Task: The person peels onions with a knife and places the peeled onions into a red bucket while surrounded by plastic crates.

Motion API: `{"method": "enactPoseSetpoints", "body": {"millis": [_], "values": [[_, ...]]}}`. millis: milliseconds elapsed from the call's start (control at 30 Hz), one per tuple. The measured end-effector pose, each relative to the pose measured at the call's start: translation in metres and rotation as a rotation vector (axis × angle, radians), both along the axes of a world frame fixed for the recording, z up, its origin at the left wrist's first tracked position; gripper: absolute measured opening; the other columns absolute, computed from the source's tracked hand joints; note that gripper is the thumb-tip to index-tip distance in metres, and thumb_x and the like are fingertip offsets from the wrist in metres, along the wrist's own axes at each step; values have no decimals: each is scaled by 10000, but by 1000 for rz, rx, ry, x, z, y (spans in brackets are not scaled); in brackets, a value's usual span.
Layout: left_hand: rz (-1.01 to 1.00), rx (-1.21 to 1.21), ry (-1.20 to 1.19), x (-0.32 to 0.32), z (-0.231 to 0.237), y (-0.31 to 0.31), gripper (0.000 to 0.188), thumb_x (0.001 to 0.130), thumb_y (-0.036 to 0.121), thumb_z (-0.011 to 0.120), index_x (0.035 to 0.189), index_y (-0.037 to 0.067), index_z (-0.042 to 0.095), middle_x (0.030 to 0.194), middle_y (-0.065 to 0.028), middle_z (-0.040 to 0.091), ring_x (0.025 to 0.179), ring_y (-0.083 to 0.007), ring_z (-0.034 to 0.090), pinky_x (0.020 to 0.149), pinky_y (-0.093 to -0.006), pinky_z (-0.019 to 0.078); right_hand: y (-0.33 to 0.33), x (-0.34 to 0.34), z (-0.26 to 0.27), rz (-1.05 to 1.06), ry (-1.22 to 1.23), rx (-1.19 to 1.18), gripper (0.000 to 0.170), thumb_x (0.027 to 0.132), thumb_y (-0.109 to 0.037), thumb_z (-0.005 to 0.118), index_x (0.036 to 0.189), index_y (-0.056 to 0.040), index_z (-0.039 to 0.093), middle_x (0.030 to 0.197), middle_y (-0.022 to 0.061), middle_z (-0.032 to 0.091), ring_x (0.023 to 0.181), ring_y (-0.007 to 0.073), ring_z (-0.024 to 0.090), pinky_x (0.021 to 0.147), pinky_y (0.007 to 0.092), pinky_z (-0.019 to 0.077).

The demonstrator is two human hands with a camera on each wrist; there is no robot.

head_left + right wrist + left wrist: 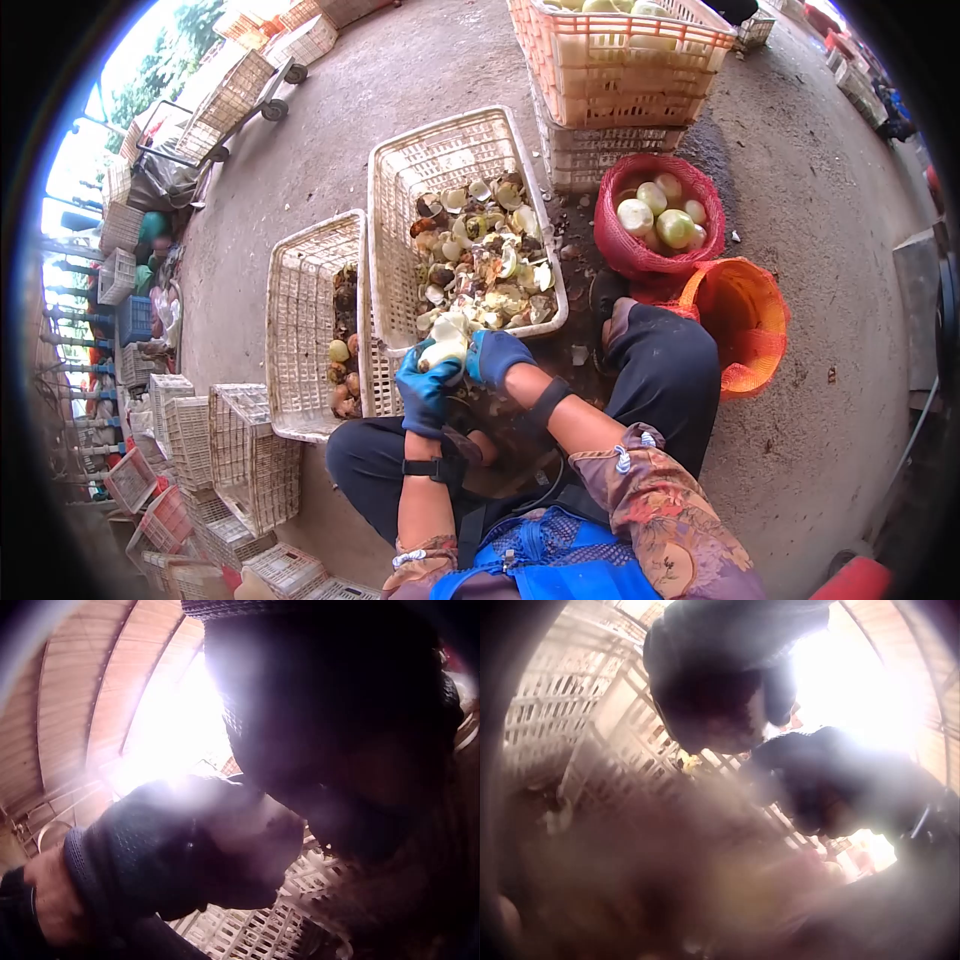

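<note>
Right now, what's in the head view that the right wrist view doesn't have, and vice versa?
Head only: orange bag, cart wheels, blue vest. The pale piece in the left hand's grip reads clearly here; too dark to make out from the right wrist.

Right wrist only: ribbed roof panels, with strong glare beside them.

Both: the two gloved hands close together, right hand included, and off-white crate lattice.
</note>
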State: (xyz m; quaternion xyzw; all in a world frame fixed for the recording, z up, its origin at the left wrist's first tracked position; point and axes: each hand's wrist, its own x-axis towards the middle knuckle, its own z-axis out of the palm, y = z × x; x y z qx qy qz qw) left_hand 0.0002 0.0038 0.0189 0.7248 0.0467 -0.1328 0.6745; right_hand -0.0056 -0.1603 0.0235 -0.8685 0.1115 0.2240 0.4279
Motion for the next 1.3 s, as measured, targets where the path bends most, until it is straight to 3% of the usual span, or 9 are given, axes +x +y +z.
{"method": "enactPoseSetpoints", "body": {"millis": [233,267,400,567,633,700,933,1233,1300], "values": [[168,-346,-157,-5,0,-11,527,758,37,717,1255,6,543,1139,-90,625,1027,-202,607,918,-333,505,-20,5,-16,-296,11,254,374,822,-337,610,1022,-32,691,999,249,672,863,367,682,735,438,547],[188,-315,-197,-4,0,-17,559,758,42,716,1282,8,524,1150,-87,617,1025,-200,605,915,-335,504,-22,1,-19,-407,55,670,363,846,-340,636,1012,-20,679,854,184,695,648,249,678,549,375,537],[78,-269,-279,-1,2,-32,685,748,20,747,1367,8,453,1236,-98,585,1090,-216,588,945,-344,493,-27,-2,-1,-444,-46,1060,364,874,-323,651,1039,2,649,762,80,677,538,149,610,461,294,495],[-80,-116,-260,-1,1,-32,696,727,5,778,1352,1,471,1260,-100,585,1115,-220,588,974,-344,491,-24,6,-33,-398,-48,678,321,870,-289,633,1037,-16,650,812,148,684,658,229,656,543,338,511],[-163,239,-287,5,16,-28,656,695,73,797,1279,-4,508,1181,-118,605,1046,-230,609,914,-342,505,-27,7,-14,-317,-85,401,400,832,-337,654,1073,-17,652,922,224,691,825,345,685,723,411,549],[-246,593,-298,7,29,-27,625,663,141,816,1206,-8,545,1101,-137,626,976,-240,629,854,-339,519,-22,9,-30,-294,-210,344,354,825,-305,663,1039,-24,658,850,189,689,763,295,681,700,398,540],[-143,300,-483,-2,-12,-19,609,659,92,807,1191,3,523,1106,-105,594,994,-213,602,885,-330,502,-20,15,-35,-136,-222,76,388,788,-327,676,1044,-38,657,899,207,682,838,367,666,731,412,519],[-99,85,-428,-3,10,-28,729,639,5,814,1278,18,463,1179,-75,537,1085,-201,551,939,-322,484,-23,16,-27,-273,-104,886,401,836,-284,646,1129,-10,631,1013,172,696,931,296,675,797,385,519],[-126,142,-469,-1,-3,-29,755,632,-5,819,1292,19,453,1188,-74,533,1088,-203,550,941,-323,481,-30,18,-18,-186,-179,432,406,831,-270,639,1156,-29,613,1049,204,676,966,346,659,822,412,514]]}}
